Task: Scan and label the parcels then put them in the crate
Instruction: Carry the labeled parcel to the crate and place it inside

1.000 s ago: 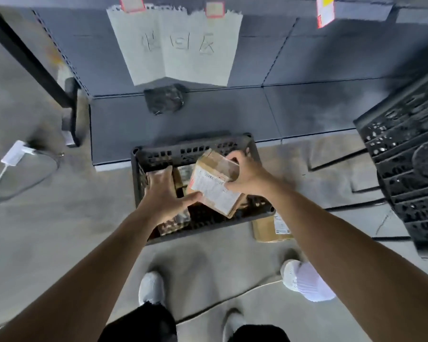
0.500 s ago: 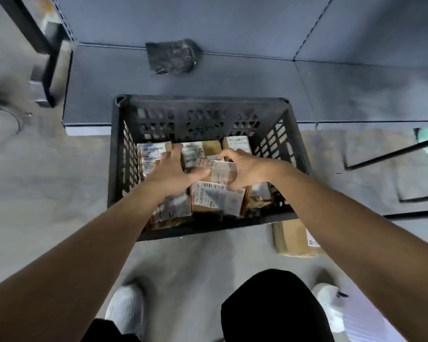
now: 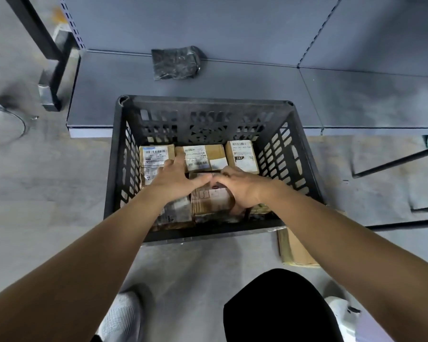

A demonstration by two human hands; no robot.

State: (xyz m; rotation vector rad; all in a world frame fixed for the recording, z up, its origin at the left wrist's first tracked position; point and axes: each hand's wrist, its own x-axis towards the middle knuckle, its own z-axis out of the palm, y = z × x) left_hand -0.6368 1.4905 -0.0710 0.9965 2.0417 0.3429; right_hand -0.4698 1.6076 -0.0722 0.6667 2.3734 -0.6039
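Note:
A black slatted plastic crate stands on the floor against a low grey shelf. Labelled cardboard parcels lie in its far row: one on the left, one in the middle, one on the right. A brown parcel lies flat in the near middle of the crate. My left hand rests with straight spread fingers on the parcels to its left, thumb on the brown parcel. My right hand curls over the brown parcel's right edge and grips it.
Another cardboard parcel lies on the floor by the crate's near right corner. A crumpled black plastic bag sits on the grey shelf base. A black post foot stands at left, thin metal bars at right. My knee is below.
The parcel held tilted above the crate has come down and now lies flat inside among the others. My view has dropped closer over the crate; both hands stay on the parcel.

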